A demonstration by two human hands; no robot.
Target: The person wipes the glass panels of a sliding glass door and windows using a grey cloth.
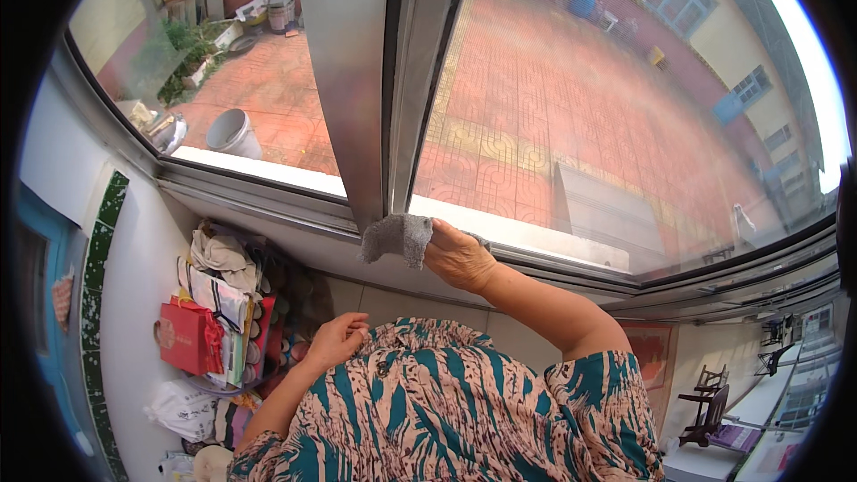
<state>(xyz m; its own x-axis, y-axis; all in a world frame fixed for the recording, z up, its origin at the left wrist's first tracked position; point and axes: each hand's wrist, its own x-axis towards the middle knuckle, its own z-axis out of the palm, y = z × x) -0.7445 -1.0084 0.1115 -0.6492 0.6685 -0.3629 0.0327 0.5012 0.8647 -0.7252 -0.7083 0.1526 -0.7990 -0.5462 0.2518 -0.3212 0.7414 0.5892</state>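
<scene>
A grey cleaning cloth is in my right hand, its fingers closed around the cloth's right end. The cloth lies against the foot of the metal window post, where the post meets the lower frame. Part of the cloth hangs loose to the left. My left hand is held in front of my body, apart from the window. Its fingers are partly curled and nothing shows in them.
Window panes stand on both sides of the post, with a red-tiled yard and a bucket outside. At lower left, a rack holds shoes, clothes and a red bag. A wooden chair stands at far right.
</scene>
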